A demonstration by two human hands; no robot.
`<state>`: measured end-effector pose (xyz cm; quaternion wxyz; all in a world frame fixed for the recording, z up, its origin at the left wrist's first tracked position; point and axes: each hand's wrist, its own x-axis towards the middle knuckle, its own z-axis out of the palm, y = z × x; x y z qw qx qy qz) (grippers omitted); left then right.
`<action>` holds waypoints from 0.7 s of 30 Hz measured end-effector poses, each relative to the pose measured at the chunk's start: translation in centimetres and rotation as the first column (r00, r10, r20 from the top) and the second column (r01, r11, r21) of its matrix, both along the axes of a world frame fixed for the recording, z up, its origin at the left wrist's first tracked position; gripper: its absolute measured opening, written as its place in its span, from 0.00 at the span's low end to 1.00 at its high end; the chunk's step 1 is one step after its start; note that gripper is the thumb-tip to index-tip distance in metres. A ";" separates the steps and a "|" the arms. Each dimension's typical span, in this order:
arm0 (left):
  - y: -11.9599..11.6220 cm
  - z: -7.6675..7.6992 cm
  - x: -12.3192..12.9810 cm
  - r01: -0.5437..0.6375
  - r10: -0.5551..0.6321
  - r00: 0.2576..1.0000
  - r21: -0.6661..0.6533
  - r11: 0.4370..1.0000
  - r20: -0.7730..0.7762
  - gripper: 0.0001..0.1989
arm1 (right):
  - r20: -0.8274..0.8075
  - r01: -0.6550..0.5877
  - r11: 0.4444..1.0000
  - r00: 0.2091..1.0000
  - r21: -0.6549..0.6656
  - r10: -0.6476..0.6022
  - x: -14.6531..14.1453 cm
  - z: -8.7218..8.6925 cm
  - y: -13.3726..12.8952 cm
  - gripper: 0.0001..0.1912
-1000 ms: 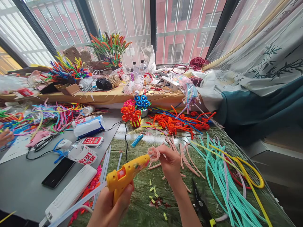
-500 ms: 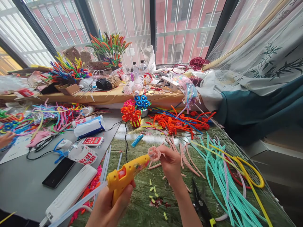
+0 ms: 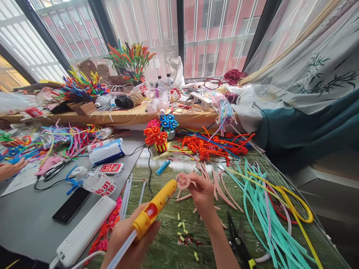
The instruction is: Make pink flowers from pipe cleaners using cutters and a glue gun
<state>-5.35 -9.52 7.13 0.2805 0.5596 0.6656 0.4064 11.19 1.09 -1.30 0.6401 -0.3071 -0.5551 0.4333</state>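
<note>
A yellow glue gun [image 3: 156,207] with a clear glue stick in its rear is gripped by my left hand [image 3: 130,233], its tip pointing up and right. That tip meets the left side of a small pale pink flower [image 3: 183,181] made of fuzzy stem. My right hand [image 3: 202,192] pinches the flower at its right side between thumb and finger. Pink stems [image 3: 224,188] lie behind and right of this hand. Below the flower, small yellow pieces [image 3: 181,226] are scattered on the green wood-patterned table [image 3: 168,254].
Black-handled cutters [image 3: 238,239] and turquoise stems [image 3: 260,209] lie at right. A blue lighter [image 3: 163,167] and potted flowers [image 3: 155,135] stand beyond my hands. At left are a power strip [image 3: 85,228], phone [image 3: 71,204], bottle [image 3: 98,181] and another person's hand [image 3: 12,169].
My left hand has turned the glue gun, so its handle is hidden now and its rear sits lower. The flower has shifted very little. At far left, the other person's hand has opened out.
</note>
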 end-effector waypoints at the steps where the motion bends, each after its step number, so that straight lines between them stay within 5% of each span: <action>1: 0.0 0.0 0.0 0.009 -0.008 0.999 0.016 1.000 -0.040 0.11 | 0.001 0.002 1.000 1.000 -0.007 -0.002 0.0 -0.1 0.0 0.07; 7: 0.4 -1.5 -0.4 0.063 -0.041 0.985 0.131 0.989 -0.167 0.19 | -0.008 0.066 0.994 0.998 -0.085 -0.067 -0.1 -0.3 0.1 0.05; 11: 1.9 -2.4 -1.3 0.200 -0.126 0.936 0.201 0.959 -0.328 0.24 | -0.025 0.241 0.953 0.968 -0.186 -0.250 0.8 0.3 -0.4 0.10; 15: 3.3 -2.9 -1.6 0.310 -0.165 0.777 0.142 0.940 -0.607 0.22 | 0.000 0.425 0.855 0.896 -0.298 -0.445 3.4 1.5 -2.4 0.14; 21: 3.1 -5.5 -1.8 0.237 -0.187 0.502 -0.074 0.969 -0.844 0.25 | 0.086 0.422 0.824 0.902 -0.378 -0.422 6.9 2.9 -7.5 0.14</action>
